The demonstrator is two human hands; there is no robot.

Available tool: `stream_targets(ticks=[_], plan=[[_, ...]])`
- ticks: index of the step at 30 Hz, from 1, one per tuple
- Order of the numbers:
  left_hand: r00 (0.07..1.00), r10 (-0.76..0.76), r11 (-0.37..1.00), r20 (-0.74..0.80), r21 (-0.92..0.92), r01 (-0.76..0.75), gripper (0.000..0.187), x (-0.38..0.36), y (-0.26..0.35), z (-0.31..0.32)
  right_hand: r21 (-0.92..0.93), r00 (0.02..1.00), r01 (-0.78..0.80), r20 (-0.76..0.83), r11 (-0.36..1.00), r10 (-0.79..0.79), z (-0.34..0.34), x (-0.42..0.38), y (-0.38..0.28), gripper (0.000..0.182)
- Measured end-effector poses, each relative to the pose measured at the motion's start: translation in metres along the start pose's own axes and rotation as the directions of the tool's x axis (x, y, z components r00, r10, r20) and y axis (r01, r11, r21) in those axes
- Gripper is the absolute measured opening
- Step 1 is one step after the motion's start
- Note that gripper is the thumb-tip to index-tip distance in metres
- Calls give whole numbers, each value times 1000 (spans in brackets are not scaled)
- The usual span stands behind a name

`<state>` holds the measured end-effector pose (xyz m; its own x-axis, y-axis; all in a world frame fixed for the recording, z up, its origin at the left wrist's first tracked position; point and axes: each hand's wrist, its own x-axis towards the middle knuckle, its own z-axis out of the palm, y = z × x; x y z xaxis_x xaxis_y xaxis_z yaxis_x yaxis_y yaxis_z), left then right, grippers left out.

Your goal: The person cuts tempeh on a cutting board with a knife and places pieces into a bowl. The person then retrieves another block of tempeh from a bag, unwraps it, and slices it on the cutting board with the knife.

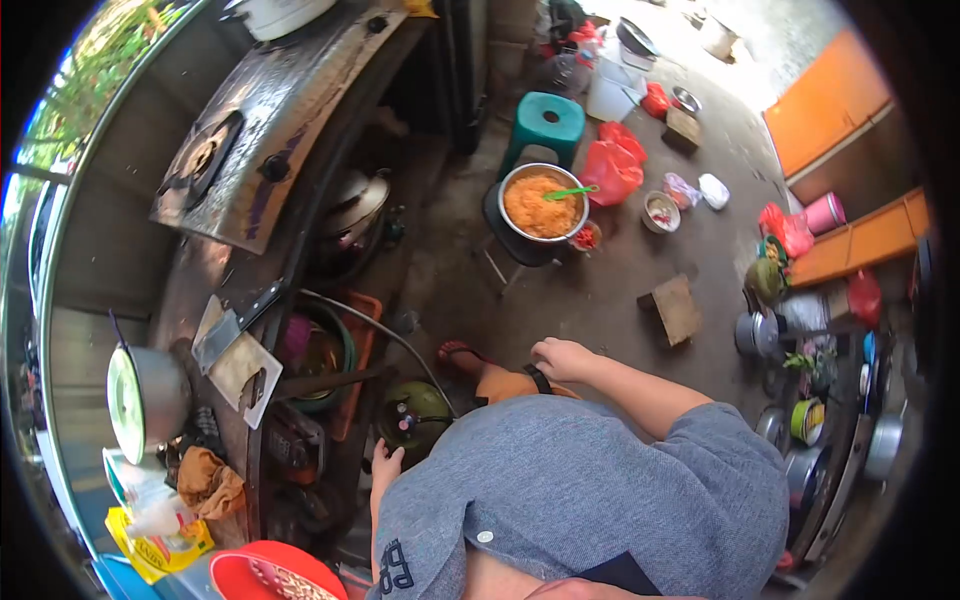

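Note:
My left hand [388, 460] hangs low at my side with its fingers apart and nothing in it. It is nearest to a green gas cylinder [415, 410] with a hose running from its top. My right hand [562, 359] is in front of my body, above my leg. Its fingers are loosely curled, and nothing shows in them. Close to it is a black band [539, 380] by my orange shorts. Ahead, a metal bowl of shredded orange food [541, 203] rests on a dark stool [520, 248], with a green spoon [570, 192] in it.
A teal stool [548, 125], red plastic bags [610, 165] and a wooden block [675, 308] stand on the floor. On the left counter are a stove [205, 155], a cleaver [222, 335] on a white board [252, 365] and a pot [160, 395]. Shelves with pots [757, 333] line the right.

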<state>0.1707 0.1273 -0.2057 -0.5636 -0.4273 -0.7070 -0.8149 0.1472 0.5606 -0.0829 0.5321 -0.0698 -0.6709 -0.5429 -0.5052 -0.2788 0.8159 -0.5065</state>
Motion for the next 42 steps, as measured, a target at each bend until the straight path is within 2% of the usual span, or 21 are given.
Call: stream_targets(ticks=[2,4,7,9,10,12,15,19,20,22,23,25,26,29,31,35,36,38,40,41,42], plan=[[972,-102,992,212,-56,116,73,22,-29,18,-6,973,-229,39,973,229,17,-48,44,30],[924,-164,972,345,-104,212,72,24,-9,40,46,931,-362,61,931,359,36,-92,76,31],[882,-186,942,433,-176,285,70,18,33,71,211,869,-486,15,848,494,62,-143,114,30],[862,-187,919,471,-227,323,69,10,67,93,380,732,-629,-4,678,681,86,-170,134,30],[853,-185,906,487,-253,340,69,7,85,105,400,720,-632,-14,664,694,96,-183,146,30],[846,-180,886,501,-292,361,68,1,117,129,361,629,-748,123,556,767,111,-205,169,30],[852,-160,862,498,-350,367,66,-13,167,174,436,560,-790,227,431,797,123,-226,209,31],[900,-96,906,425,-337,255,65,-7,234,238,544,559,-728,119,417,821,108,-244,265,32],[895,-65,934,441,-290,210,57,29,237,258,552,560,-722,112,417,821,95,-250,285,32],[910,37,999,412,-35,-25,49,18,283,299,648,540,-659,55,381,840,85,-269,310,32],[914,29,999,404,-25,-21,49,13,297,318,683,541,-634,58,362,839,76,-280,326,32],[815,170,864,554,313,-393,39,9,331,364,721,499,-613,36,323,866,48,-307,350,31],[803,234,812,547,344,-471,32,3,342,386,752,449,-595,19,283,893,37,-319,360,31],[785,206,794,585,369,-483,34,-25,379,444,777,377,-569,-42,268,925,14,-349,399,29],[765,149,779,627,402,-481,37,-50,407,474,790,383,-541,-74,288,921,-3,-356,415,28],[690,40,686,723,482,-545,50,9,389,533,837,402,-422,-171,348,900,-37,-330,439,26],[692,11,717,722,476,-509,53,14,398,547,812,459,-425,-186,399,869,-40,-319,446,29],[684,-18,745,729,466,-477,56,21,427,577,863,527,-305,-200,403,826,-31,-291,469,28],[682,-99,752,724,504,-425,60,33,457,603,879,583,-274,-171,390,794,-41,-275,481,29],[662,-111,747,741,502,-437,60,58,464,622,820,592,-297,-243,489,768,-50,-273,488,28],[646,-103,741,757,492,-458,60,66,487,635,821,572,-299,-254,486,780,-61,-271,496,28]])
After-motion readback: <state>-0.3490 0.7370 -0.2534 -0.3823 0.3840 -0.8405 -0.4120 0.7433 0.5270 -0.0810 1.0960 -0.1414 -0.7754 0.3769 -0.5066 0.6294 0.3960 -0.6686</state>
